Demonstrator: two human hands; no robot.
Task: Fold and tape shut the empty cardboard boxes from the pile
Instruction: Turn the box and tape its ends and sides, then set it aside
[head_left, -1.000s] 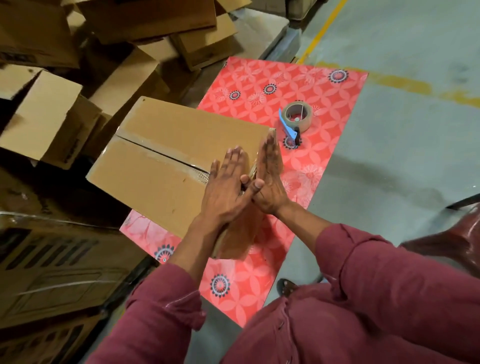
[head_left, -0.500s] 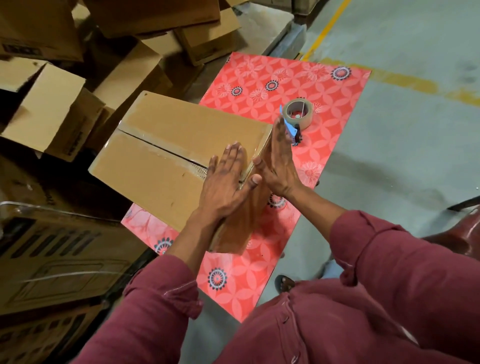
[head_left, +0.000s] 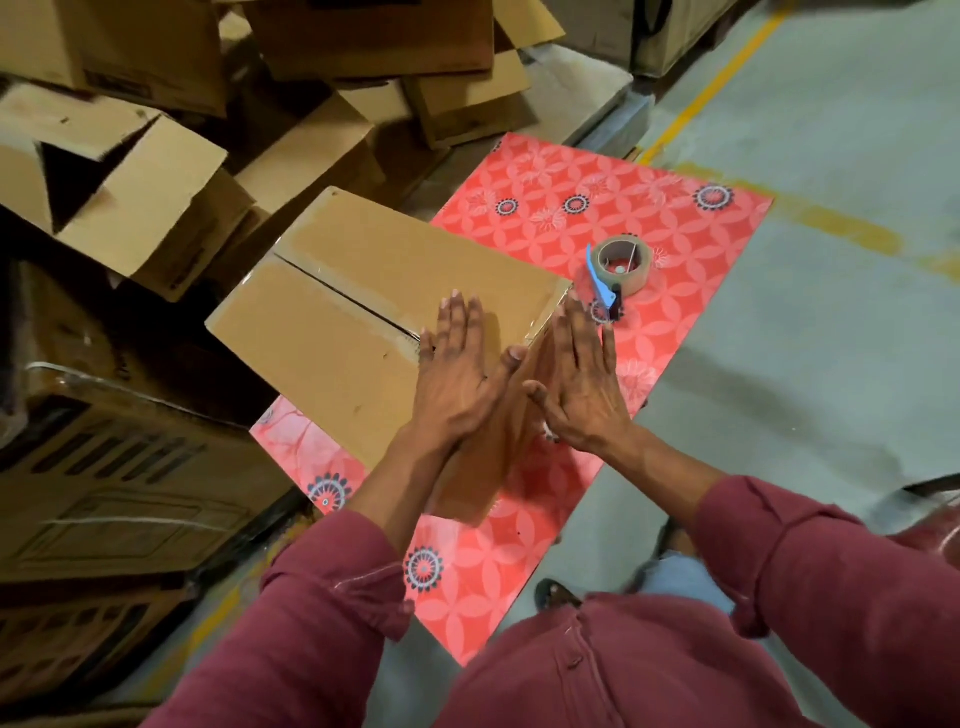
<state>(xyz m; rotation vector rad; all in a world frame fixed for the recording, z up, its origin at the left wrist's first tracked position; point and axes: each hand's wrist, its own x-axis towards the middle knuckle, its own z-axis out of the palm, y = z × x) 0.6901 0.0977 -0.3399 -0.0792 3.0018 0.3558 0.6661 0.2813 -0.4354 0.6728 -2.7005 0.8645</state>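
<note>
A closed cardboard box (head_left: 332, 317) stands on a red patterned mat (head_left: 597, 208), its two top flaps meeting at a centre seam with clear tape at the near end. My left hand (head_left: 457, 374) lies flat on the box top over the seam's near end, fingers straight. My right hand (head_left: 582, 384) presses flat against the box's near right side, fingers straight and pointing up to the top edge. A roll of brown tape (head_left: 623, 265) on a blue-handled dispenser sits on the mat just beyond my right hand.
A pile of empty cardboard boxes (head_left: 135, 208) fills the upper left. Dark wrapped cartons (head_left: 119, 493) stand at the left. Grey concrete floor (head_left: 831, 364) with a yellow line lies to the right. A dark red chair edge shows at the far right.
Both hands stayed flat on the box's near corner. My right hand slid slightly along the side face, and the view shifted a little.
</note>
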